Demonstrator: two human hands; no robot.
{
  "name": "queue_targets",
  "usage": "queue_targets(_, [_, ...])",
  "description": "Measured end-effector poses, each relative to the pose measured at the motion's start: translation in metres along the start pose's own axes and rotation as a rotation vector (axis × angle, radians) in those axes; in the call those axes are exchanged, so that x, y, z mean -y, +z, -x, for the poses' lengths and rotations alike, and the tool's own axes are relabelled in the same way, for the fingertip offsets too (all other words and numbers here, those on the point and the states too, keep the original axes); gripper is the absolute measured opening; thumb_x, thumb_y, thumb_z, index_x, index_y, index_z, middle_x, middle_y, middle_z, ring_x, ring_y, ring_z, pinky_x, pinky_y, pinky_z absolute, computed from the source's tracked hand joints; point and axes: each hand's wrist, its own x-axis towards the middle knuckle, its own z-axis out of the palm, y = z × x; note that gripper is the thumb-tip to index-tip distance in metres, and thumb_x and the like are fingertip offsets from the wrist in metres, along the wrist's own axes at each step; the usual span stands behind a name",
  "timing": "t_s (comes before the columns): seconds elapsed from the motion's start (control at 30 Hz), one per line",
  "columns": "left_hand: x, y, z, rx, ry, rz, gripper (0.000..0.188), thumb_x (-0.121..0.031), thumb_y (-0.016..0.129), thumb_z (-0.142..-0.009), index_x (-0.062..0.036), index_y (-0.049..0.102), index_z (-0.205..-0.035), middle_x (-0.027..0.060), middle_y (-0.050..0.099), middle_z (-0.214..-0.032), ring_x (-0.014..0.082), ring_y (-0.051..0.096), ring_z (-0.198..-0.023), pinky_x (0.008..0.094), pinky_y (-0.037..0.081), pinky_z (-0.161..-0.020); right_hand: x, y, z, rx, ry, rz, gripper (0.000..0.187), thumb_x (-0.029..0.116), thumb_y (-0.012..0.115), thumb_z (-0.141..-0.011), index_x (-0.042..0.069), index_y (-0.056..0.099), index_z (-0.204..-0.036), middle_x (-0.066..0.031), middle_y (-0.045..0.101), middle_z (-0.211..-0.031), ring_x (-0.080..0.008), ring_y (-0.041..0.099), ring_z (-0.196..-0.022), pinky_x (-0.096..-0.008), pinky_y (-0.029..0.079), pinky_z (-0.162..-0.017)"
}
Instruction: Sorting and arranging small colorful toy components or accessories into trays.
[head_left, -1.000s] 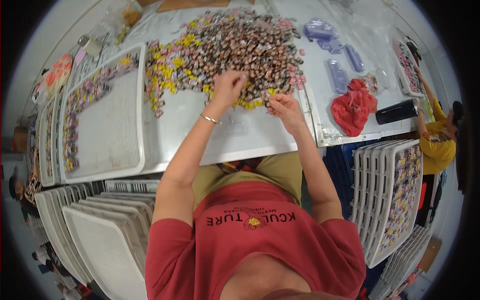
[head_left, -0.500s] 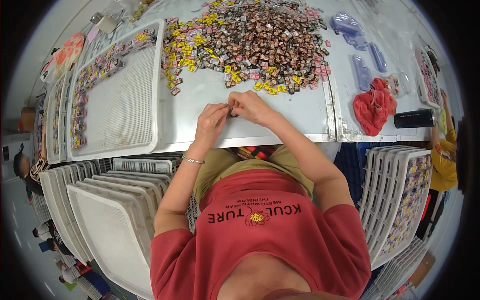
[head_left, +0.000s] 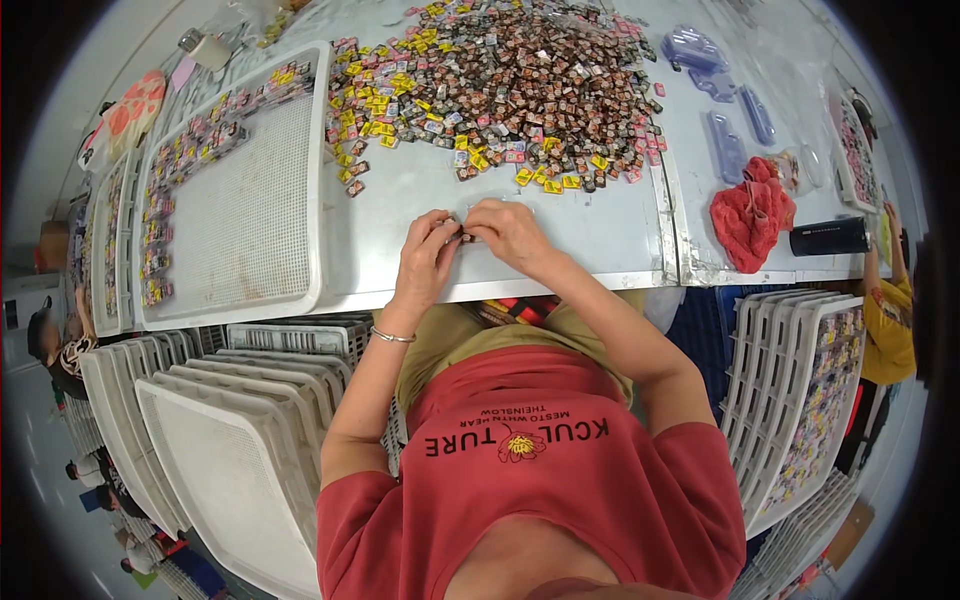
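Head view: I see both hands, left hand (head_left: 425, 262) and right hand (head_left: 510, 232), pulled back from the pile (head_left: 500, 85) since a second ago, now pinching one small piece (head_left: 466, 235) together at the near bench (head_left: 420, 190) edge.

Both forearms rise from the lower edge and converge. The left hand (head_left: 425, 262) and right hand (head_left: 510, 232) meet fingertip to fingertip, fingers (head_left: 447, 236) curled inward in a pinch. The left wrist is slightly bent; both elbows are flexed.

Dressed in a short-sleeved red T-shirt (head_left: 560, 470) with dark lettering and a flower emblem, olive trousers (head_left: 470, 335), thin metal bangle (head_left: 392, 337) on left wrist.
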Motion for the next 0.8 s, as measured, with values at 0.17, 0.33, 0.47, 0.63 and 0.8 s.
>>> queue_targets(0.17, [0.004, -0.002, -0.004, 0.017, 0.100, -0.096, 0.023, 0.006, 0.066, -0.072, 0.0006, 0.061, -0.094, 0.0125, 0.061, -0.100, 0.0278, 0.058, -0.088, 0.0340, 0.050, -0.074, -0.016, -0.034, -0.063, 0.059, 0.021, 0.247, 0.016, 0.002, 0.057, -0.078, 0.004, 0.066, -0.090, -0.0105, 0.060, -0.086, -0.0299, 0.060, -0.076, -0.0392, 0.048, -0.067])
queue_targets(0.33, [-0.006, -0.010, -0.008, -0.044, 0.078, -0.090, 0.023, 0.005, 0.066, -0.070, -0.0012, 0.062, -0.092, 0.0117, 0.062, -0.099, 0.0277, 0.057, -0.088, 0.0340, 0.049, -0.073, -0.037, -0.026, -0.100, 0.348, -0.229, 0.590, 0.013, 0.000, 0.055, -0.076, 0.004, 0.063, -0.086, -0.0117, 0.057, -0.101, -0.0309, 0.061, -0.081, -0.0410, 0.050, -0.071])
queue_targets(0.47, [-0.001, -0.008, -0.004, 0.057, 0.144, -0.088, 0.021, 0.006, 0.067, -0.070, -0.0008, 0.063, -0.089, 0.0109, 0.062, -0.098, 0.0278, 0.057, -0.088, 0.0339, 0.049, -0.073, -0.029, -0.023, -0.111, 0.437, -0.228, 0.697, 0.011, 0.002, 0.057, -0.074, 0.004, 0.061, -0.084, -0.0145, 0.057, -0.104, -0.0309, 0.063, -0.085, -0.0421, 0.051, -0.071])
queue_targets(0.63, [0.002, -0.006, -0.002, 0.057, 0.173, -0.092, 0.019, 0.005, 0.067, -0.070, -0.0005, 0.065, -0.088, 0.0102, 0.063, -0.096, 0.0279, 0.056, -0.089, 0.0330, 0.049, -0.072, -0.031, -0.040, -0.108, 0.191, -0.085, 0.412, 0.013, 0.003, 0.058, -0.076, 0.005, 0.059, -0.089, -0.0103, 0.061, -0.078, -0.0265, 0.063, -0.072, -0.0357, 0.051, -0.062])
queue_targets(0.8, [-0.015, -0.003, -0.003, 0.039, 0.185, -0.190, 0.026, 0.004, 0.067, -0.069, 0.0004, 0.063, -0.094, 0.0131, 0.059, -0.104, 0.0305, 0.053, -0.093, 0.0361, 0.047, -0.078, -0.001, -0.044, -0.034, 0.120, 0.342, -0.109, 0.011, 0.008, 0.061, -0.077, 0.004, 0.059, -0.086, -0.0097, 0.061, -0.065, -0.0250, 0.061, -0.060, -0.0333, 0.048, -0.057])
